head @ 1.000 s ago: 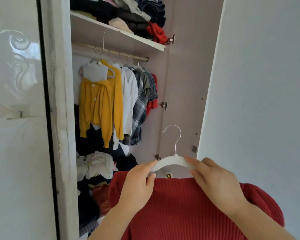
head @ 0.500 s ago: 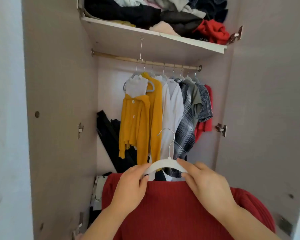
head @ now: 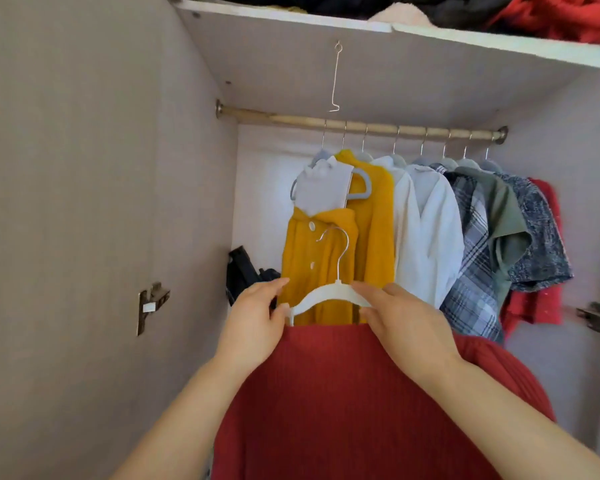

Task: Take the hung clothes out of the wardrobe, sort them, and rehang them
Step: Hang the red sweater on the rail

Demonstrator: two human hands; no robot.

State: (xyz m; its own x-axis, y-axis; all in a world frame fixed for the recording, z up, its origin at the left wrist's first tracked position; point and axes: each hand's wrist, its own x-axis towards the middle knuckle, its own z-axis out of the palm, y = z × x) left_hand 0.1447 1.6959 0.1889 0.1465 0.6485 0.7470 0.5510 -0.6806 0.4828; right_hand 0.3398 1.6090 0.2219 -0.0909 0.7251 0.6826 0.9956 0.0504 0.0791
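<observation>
Left hand (head: 257,323) and right hand (head: 409,327) each pinch the white plastic hanger (head: 326,293). A red ribbed knit garment (head: 343,393) hangs from it.

Soft, even daylight falls in from the open front: the back panel (head: 260,209) and the white shirt (head: 433,230) come out bright. The front edge of the shelf (head: 499,45) glares almost pure white, while its underside and the left side wall (head: 84,202) lie in flat grey shade with no hard shadows. The wide lens bows the rail (head: 361,127) and splays both side walls outward toward the corners; fine detail is soft throughout, the hinge (head: 598,317) at the right edge is smeared with blur, and the red sweater (head: 343,410) shows its ribbing only faintly.
</observation>
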